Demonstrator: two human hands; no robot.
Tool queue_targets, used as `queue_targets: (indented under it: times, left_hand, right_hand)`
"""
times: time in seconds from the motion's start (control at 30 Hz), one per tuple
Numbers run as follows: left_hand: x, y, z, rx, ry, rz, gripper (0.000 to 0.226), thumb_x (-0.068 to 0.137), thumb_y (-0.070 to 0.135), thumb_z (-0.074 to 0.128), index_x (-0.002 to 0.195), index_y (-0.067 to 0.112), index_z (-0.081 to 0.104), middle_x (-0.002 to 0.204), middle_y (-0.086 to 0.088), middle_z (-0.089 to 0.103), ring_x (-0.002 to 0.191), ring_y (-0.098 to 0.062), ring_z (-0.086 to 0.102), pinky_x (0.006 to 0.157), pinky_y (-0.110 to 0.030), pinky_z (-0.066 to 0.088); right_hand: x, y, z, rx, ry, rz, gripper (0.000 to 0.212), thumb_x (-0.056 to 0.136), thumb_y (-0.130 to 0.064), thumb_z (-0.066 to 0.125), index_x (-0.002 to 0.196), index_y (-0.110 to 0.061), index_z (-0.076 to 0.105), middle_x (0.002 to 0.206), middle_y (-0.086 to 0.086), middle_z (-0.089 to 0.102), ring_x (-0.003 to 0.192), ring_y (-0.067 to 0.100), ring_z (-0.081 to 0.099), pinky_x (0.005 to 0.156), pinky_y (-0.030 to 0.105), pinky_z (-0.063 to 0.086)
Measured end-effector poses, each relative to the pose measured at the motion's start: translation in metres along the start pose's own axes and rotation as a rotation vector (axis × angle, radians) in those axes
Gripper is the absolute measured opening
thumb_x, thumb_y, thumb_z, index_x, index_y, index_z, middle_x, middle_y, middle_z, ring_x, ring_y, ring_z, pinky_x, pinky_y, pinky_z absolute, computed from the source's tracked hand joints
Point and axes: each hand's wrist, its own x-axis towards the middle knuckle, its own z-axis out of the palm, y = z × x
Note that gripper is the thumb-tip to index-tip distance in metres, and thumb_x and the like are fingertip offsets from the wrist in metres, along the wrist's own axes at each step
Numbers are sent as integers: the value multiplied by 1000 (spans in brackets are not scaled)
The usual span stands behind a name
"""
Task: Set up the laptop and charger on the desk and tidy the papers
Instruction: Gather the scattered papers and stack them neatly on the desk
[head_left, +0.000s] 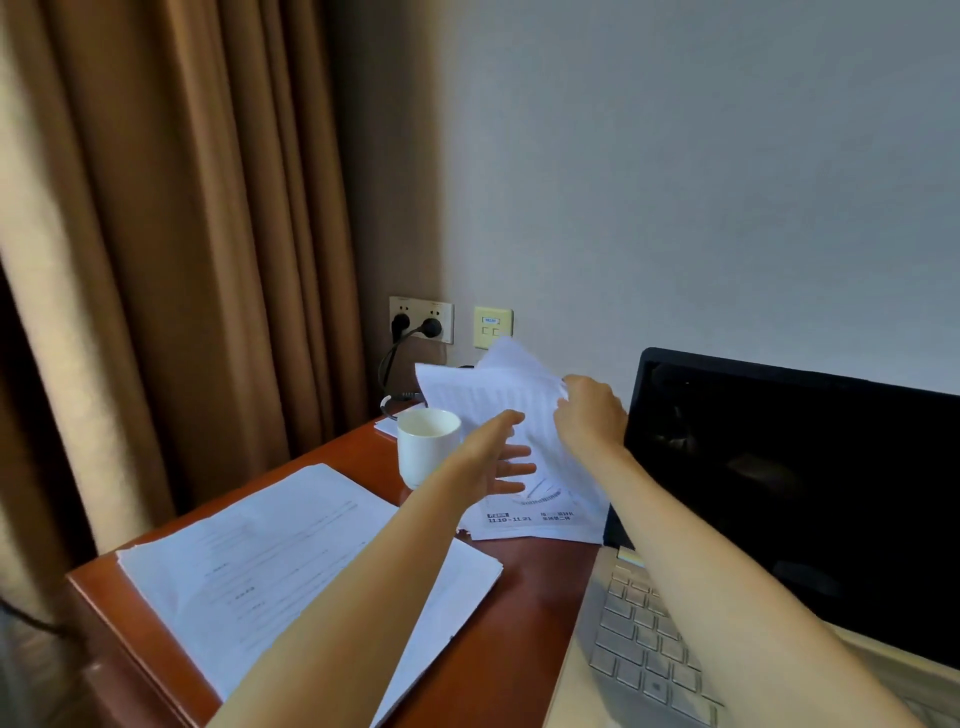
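At centre frame, between the white mug (428, 441) and the open laptop (779, 493), a loose sheaf of papers (493, 384) is standing half-raised off the counter (519, 597). Its lower edge, carrying a printed footer, is lying on the wood just beside the laptop's left corner, and its upper end is bending up toward the wall. The right hand (592, 410) is pinching the sheaf's upper right edge, thumb and fingers (563, 389) curling round it. The left hand (493, 462) is reaching in flat and gripping nothing, its fingers (514, 467) lying straight and spread against the printed face. The sheaf is looking light, thin and floppy. Held by one corner, the sheets are likely fanning and sliding, so a second hold on the opposite long edge, or a palm underneath, is looking wise. The mug just left is looking like the thing to knock. The long axis is running from the footer, nearest the camera, up and away toward the wall, leaning toward upper left, and the text is reading upright to the wearer. A second, thicker stack (291, 545) is lying flat at lower left, its long axis going diagonally, one corner overhanging the counter's near edge.
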Motion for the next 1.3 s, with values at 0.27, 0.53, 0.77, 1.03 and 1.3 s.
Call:
queue_targets:
  times: [0.27, 0.53, 0.77, 1.03, 1.3]
  left_hand:
    - [-26, 20, -6, -102, -1, 125, 68, 92, 50, 45, 148, 22, 19, 146, -15, 37, 118, -33, 55, 92, -43, 45]
    - [-59, 15, -33, -147, 110, 148, 78, 86, 63, 42, 148, 22, 17, 150, -15, 31, 127, -38, 45, 100, -53, 39]
    - [-93, -9, -64, -295, 146, 246, 70, 79, 63, 48, 138, 30, 31, 133, -11, 48, 92, -27, 62, 70, -42, 53]
    - [-124, -51, -103, -426, 312, 199, 38, 89, 55, 45, 98, 20, 58, 99, -10, 65, 90, -28, 63, 73, -41, 52]
    - [-131, -97, -134, -512, 551, 63, 16, 95, 22, 48, 84, 12, 54, 94, -11, 61, 83, -24, 56, 87, -37, 45]
  right_hand:
    - [-14, -22, -24, 483, 239, -75, 19, 95, -9, 47, 107, -4, 61, 98, 16, 67, 93, 33, 59, 68, 26, 36]
    - [-73, -42, 3, 438, 125, -289, 17, 92, -5, 49, 98, 1, 63, 83, 19, 64, 75, 33, 56, 65, 38, 44]
    - [-122, -55, 11, 389, 11, -456, 27, 95, -13, 51, 68, -11, 53, 55, -6, 40, 53, 15, 39, 48, 20, 27]
    - [-171, -77, 31, 307, -194, -623, 25, 96, -24, 49, 111, -15, 66, 93, 8, 67, 82, 24, 54, 60, 25, 29]
    - [-193, -75, 54, 674, -689, -320, 41, 95, -43, 45, 131, -24, 52, 137, -7, 51, 127, 10, 44, 106, 27, 34]
